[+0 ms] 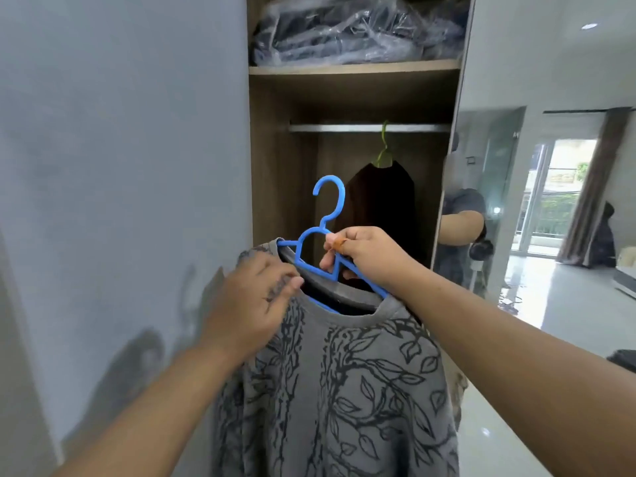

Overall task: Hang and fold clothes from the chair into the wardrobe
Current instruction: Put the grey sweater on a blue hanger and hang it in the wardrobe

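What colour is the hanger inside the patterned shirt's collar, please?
Bright blue; the hanger shows clearly in the head view, gripped by the right hand.

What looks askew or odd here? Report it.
The blue hanger sits tilted in the grey leaf-print shirt: its left end pokes out through the collar. The right hand grips it; the left hand holds the collar.

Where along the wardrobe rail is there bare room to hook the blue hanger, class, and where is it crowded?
The rail is bare from the wardrobe's left wall to the green hanger, which carries a dark garment. A shorter bare stretch lies right of it. The top shelf is packed with plastic-wrapped bundles.
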